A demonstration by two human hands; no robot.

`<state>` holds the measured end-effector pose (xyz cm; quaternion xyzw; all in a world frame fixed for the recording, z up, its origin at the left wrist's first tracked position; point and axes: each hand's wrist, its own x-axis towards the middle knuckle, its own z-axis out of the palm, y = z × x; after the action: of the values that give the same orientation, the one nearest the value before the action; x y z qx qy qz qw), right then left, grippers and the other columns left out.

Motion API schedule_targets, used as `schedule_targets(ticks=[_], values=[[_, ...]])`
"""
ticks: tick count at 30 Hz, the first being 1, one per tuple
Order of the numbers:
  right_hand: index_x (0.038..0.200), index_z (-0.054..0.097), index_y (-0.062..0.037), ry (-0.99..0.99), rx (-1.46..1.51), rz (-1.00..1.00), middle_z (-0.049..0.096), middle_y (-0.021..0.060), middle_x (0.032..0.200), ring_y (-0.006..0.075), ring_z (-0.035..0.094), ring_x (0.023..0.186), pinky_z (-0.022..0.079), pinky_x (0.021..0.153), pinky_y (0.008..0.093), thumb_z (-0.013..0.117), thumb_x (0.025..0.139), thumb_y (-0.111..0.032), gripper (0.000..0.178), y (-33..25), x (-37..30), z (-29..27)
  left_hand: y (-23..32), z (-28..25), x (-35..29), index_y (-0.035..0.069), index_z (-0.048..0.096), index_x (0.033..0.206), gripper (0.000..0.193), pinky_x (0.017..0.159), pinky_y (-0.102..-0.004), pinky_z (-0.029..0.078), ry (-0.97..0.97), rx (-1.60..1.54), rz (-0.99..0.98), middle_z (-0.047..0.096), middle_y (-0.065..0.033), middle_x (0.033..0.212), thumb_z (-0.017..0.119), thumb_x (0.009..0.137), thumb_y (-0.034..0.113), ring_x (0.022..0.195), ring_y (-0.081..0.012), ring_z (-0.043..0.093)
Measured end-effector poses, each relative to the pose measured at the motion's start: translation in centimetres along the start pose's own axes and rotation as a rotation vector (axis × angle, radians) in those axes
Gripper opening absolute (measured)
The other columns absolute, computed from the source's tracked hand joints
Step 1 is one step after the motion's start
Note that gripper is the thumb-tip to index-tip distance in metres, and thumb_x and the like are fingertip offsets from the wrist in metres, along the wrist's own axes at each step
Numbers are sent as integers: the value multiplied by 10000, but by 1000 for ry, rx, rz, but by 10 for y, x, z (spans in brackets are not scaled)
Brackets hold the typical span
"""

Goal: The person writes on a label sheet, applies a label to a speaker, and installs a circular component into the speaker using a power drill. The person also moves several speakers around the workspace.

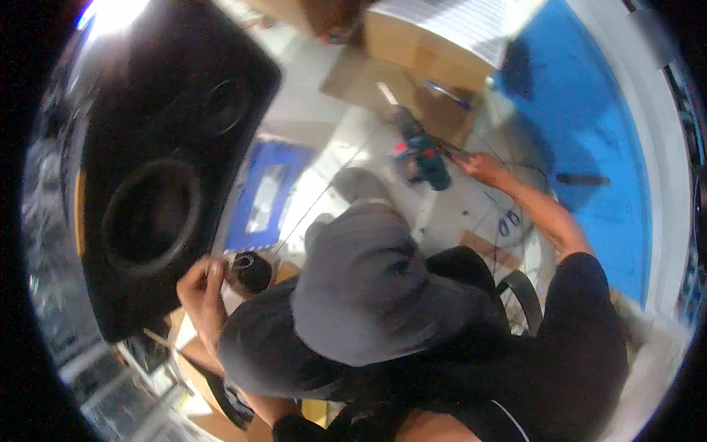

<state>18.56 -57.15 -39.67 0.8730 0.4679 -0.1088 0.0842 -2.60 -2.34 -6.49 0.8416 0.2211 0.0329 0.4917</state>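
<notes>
On the left lies a large black cabinet (210,158) with one big and one smaller round opening, like a loudspeaker box. My left hand (202,291) is beside its near right edge, thumb and fingers pinched together. Anything between those fingertips is too small to make out. Close by stands a small round black container (251,272). A dark green and black cordless drill (421,155) is ahead of me, its bit pointing up and to the left. My right hand (482,168) is just right of it, fingers closed around something thin and dark that I cannot identify.
A blue rectangular frame-like piece (294,173) lies beside the cabinet. At the far side are a cardboard box (420,48) and a blue pen (449,96). A blue mat (589,243) with a dark slim object (582,179) covers the right. My grey-clothed knee (361,287) fills the middle.
</notes>
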Motion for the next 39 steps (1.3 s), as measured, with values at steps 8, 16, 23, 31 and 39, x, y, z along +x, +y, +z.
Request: schedule_targets(ticks=[8,16,23,31,39], values=[[1283,580,-83,-122,446,11,663,164,788,291,655,613,532,510,416,514,903,-130,389,27,31,41,28,31,30,-17,596,924,262,868,-336,506,-122,-417,-29,701,-174,963,492,1039,194,906,-218,663],[1078,654,-29,68,-286,-377,675,240,1025,246,677,731,542,493,355,546,875,-140,255,35,32,69,22,41,33,-7,602,958,283,841,-353,512,-227,-787,-82,684,-132,871,492,1045,239,866,-218,666],[1183,613,22,225,-329,-636,667,165,948,213,665,748,549,572,312,570,854,-128,365,13,-13,-6,19,39,30,1,576,950,258,812,-341,502,-125,-796,-13,638,-111,841,458,1058,204,860,-212,648],[1195,598,16,242,220,-285,664,210,1021,316,681,767,569,642,382,675,790,-118,433,-19,-96,-82,36,32,24,-24,580,968,200,716,-422,566,-16,-873,202,497,-35,713,496,1037,144,679,-128,520],[1044,618,-8,901,383,200,662,143,826,288,684,686,535,567,373,678,874,-154,232,-49,-113,-184,117,3,22,-68,612,975,250,745,-341,565,252,-484,496,583,-70,729,468,1048,123,693,-137,592]])
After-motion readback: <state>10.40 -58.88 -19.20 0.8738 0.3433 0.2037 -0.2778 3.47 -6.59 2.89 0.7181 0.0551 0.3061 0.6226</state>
